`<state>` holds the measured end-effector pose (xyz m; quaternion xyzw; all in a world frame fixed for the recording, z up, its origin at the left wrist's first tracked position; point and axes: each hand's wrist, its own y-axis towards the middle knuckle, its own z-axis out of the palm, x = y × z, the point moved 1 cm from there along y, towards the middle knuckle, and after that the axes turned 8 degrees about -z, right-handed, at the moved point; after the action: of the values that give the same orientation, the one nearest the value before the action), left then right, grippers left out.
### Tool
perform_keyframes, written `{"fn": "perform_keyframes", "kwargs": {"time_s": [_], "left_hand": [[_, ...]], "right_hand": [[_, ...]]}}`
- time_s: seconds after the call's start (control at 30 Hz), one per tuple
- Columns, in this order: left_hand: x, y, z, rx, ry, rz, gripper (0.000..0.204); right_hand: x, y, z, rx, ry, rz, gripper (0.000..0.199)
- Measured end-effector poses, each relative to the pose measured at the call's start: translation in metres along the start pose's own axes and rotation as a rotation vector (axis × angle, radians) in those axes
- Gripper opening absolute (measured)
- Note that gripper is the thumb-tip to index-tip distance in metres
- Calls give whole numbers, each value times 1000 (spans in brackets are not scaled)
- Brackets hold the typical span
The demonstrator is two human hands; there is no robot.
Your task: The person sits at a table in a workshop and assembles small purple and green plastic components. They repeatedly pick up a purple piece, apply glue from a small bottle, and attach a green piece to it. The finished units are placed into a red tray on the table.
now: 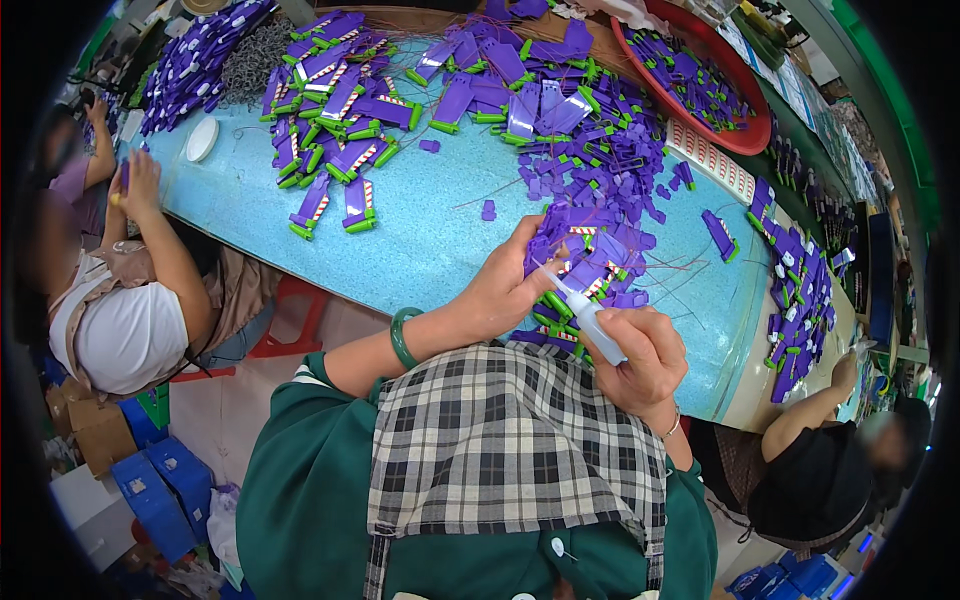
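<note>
My right hand (648,360) is closed around a small translucent squeeze bottle (597,328) with a thin nozzle. The nozzle slants up and left toward my left hand (508,280), whose fingers pinch a purple plastic part (541,248). Whether the tip touches that part I cannot tell. Under and beside both hands lies a heap of purple and green plastic pieces (600,225), some with red-and-white striped strips and thin wires. The underside of the held part is hidden by my fingers.
More purple-green pieces (340,100) cover the far side of the blue table (400,215). A red basin (765,135), a striped sticker sheet (710,160) and a white lid (202,139) are around. Co-workers sit at left (125,310) and right (810,480).
</note>
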<state>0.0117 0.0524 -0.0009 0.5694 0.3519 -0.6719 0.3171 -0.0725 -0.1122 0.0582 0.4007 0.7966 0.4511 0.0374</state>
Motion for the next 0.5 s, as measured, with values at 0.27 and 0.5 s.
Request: {"fn": "perform_keyframes", "kwargs": {"time_s": [0.27, 0.5], "left_hand": [[-37, 55, -133, -298, 484, 14, 32], [-100, 123, -341, -730, 1036, 142, 40]], "right_hand": [[1, -8, -8, -19, 28, 107, 41], [0, -10, -10, -38, 10, 116, 41]]}}
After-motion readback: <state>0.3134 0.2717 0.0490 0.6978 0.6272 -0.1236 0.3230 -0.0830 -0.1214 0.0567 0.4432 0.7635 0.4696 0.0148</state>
